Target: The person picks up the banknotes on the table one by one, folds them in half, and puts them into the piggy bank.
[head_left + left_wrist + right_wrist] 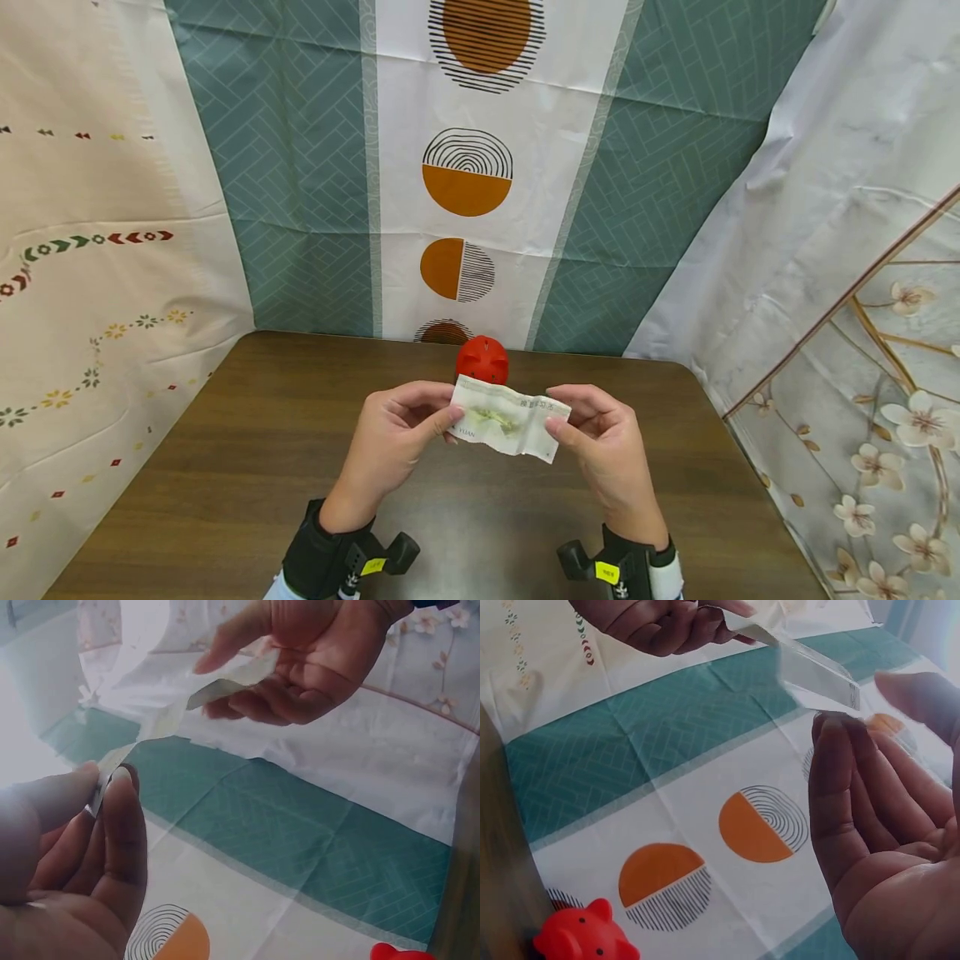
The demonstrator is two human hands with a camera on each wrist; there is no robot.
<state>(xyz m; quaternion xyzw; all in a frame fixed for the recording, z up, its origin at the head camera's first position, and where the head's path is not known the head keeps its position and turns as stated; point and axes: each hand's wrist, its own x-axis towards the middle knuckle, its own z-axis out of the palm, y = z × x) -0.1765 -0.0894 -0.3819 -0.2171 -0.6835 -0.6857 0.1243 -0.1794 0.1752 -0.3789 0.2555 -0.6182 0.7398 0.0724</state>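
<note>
1. Your L hand [392, 442] pinches the left end of the banknote [501, 421], thumb in front, fingers behind; good anchor, don't loosen it.
2. Your R hand [609, 437] is half open at the other end: fingertips touch the note, but the thumb stands off it in both wrist views, so prob. no real grip there. Bring the thumb down before you pull.
3. Note's held up over the table [225, 467], a bit tilted; in the head view it covers the lower part of the red pig [482, 358], tho the R wrist view shows them well apart.
4. Paper's wavy w/ creases across it. Step looks like spreading it flat, so ease the ends apart gently; a hard tug could tear it at a crease.
5. Keep your fingertips nr the short edges, max. paper free, & level both wrists so it doesn't twist.
</note>
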